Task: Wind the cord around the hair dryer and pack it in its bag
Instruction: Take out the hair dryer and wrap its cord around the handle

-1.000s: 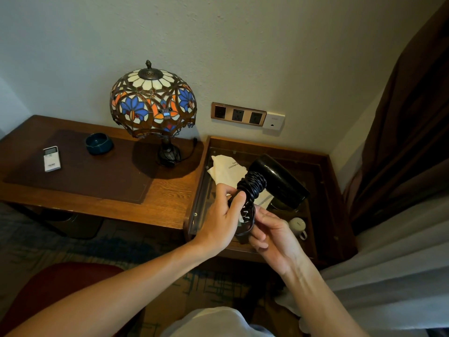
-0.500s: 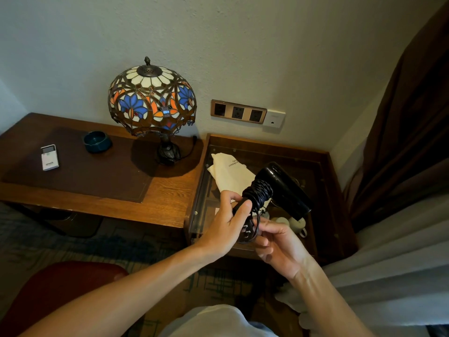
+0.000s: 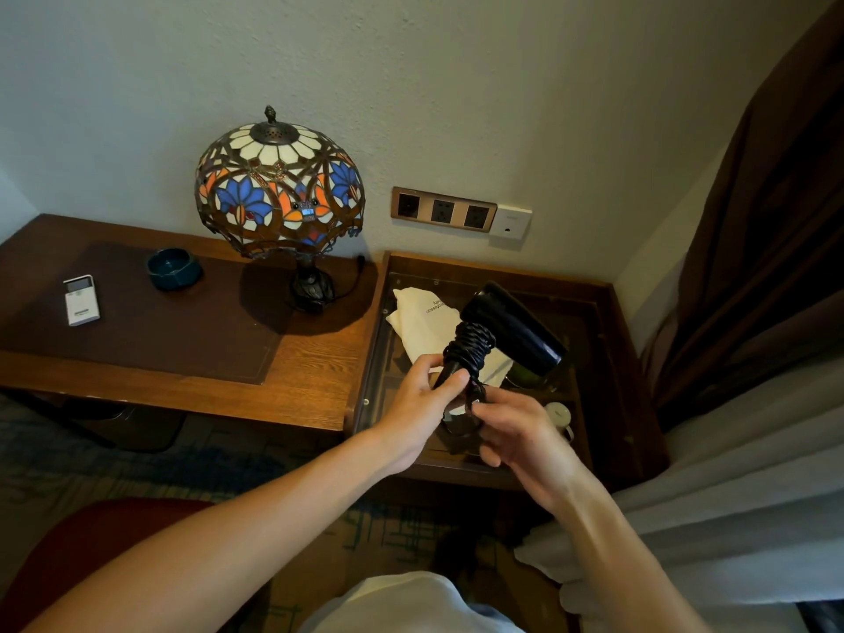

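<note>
left hand (image 3: 413,406) fingers closed on one black hair dryer (image 3: 509,331) handle | right hand (image 3: 518,434) fingers pinch cord (image 3: 470,347) end | one cream bag (image 3: 424,319), print unreadable | three wall sockets (image 3: 442,209)

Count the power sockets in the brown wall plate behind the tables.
3, side by side in the brown wall plate: left socket, middle socket, right socket. The white plate beside it shows only a small port.

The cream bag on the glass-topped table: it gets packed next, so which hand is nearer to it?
Left. The left hand grips the hair dryer handle right at the cream bag's lower edge; the right hand holds the cord end lower, farther from it.
</note>
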